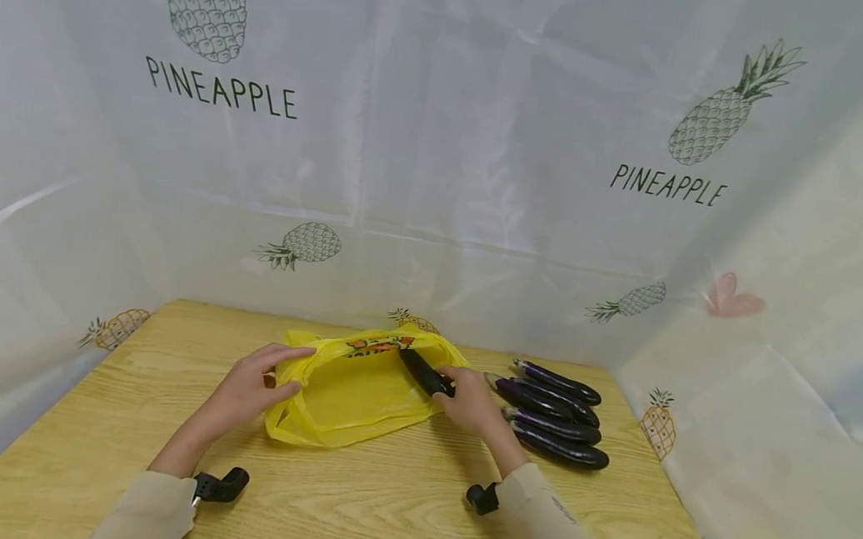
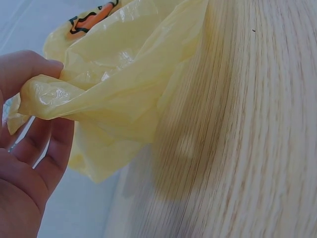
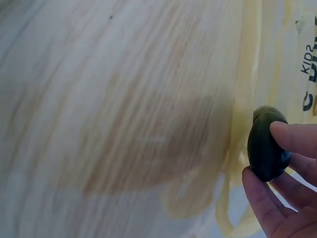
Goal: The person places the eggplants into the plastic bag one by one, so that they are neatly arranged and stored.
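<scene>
One dark eggplant point(image 1: 422, 369) is slanting across the mouth of a yellow plastic bag point(image 1: 363, 394), its long axis running from 10 o'clock at the far end to 4 o'clock at the near end, which the right hand point(image 1: 465, 399) is pinching between thumb and fingers. The eggplant is lying at 10 o'clock from that hand, the nearer of the two, and at 3 o'clock from the left hand point(image 1: 254, 378), whose thumb and fingers are gripping a gathered fold at the bag's 9 o'clock edge. Five more eggplants point(image 1: 559, 428) are lying side by side at 3 o'clock from the right hand, stem ends pointing toward 10 o'clock. All told, six eggplants and one bag are sharing one wood-grain surface point(image 1: 340, 505). Two black wrist devices point(image 1: 223, 485) are showing at 8 and 4 o'clock from the bag; pineapple-printed sheeting point(image 1: 445, 179) is hanging at 12 o'clock.
</scene>
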### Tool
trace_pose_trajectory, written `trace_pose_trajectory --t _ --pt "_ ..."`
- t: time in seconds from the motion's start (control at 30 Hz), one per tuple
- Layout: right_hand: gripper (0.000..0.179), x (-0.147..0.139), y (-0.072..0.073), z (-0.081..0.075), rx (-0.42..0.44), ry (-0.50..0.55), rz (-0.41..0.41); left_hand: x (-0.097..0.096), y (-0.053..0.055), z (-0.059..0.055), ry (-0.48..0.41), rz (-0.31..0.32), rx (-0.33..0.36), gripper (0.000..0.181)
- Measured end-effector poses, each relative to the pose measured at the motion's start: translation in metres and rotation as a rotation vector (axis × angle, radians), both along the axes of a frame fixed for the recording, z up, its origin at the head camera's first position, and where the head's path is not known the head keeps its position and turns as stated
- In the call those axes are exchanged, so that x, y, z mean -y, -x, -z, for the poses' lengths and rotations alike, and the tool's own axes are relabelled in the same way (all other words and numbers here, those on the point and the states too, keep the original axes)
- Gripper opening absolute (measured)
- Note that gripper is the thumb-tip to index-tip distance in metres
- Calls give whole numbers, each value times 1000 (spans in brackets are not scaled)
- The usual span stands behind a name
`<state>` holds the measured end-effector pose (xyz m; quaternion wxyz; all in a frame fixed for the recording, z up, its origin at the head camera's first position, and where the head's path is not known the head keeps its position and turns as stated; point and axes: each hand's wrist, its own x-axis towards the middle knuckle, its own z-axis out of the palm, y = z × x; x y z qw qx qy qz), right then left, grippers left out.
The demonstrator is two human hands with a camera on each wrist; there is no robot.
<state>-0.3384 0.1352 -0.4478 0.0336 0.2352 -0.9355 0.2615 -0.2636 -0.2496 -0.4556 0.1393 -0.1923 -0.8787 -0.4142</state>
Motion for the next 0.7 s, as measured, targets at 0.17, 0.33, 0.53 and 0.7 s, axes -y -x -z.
trace_pose_trajectory --t 0.17,0.33,0.53,0.7 --pt "47 2 3 7 0 23 13 1 1 0 4 -6 10 57" --pt "47 3 5 10 24 36 52 2 1 -1 -9 -4 1 57" --pt "51 1 6 11 65 47 64 4 1 -1 -10 -2 -16 57" --pt "51 2 8 12 72 49 85 4 1 0 -10 0 -20 56"
